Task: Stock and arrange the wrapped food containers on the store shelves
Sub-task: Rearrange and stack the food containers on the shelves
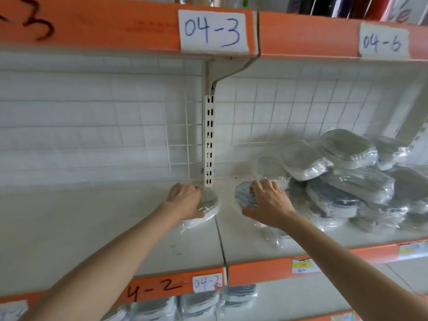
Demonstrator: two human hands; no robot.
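Observation:
My left hand (pixel 185 200) grips a wrapped oval food container (pixel 209 202) that lies on the white shelf (pixel 92 228), just left of the slotted upright post (pixel 209 140). My right hand (pixel 266 202) grips a second wrapped container (pixel 244 195) on the right-hand shelf section, right of the post. A loose heap of several wrapped containers (pixel 347 179) lies piled at the right, close to my right hand. The parts of both containers under my palms are hidden.
An orange-edged shelf above carries the labels 04-3 (pixel 212 31) and 04-6 (pixel 383 41). A white wire grid back panel (pixel 289 107) closes the rear. The shelf below holds more wrapped containers (pixel 196 306). The orange front edge bears the label 04-2 (pixel 206 282).

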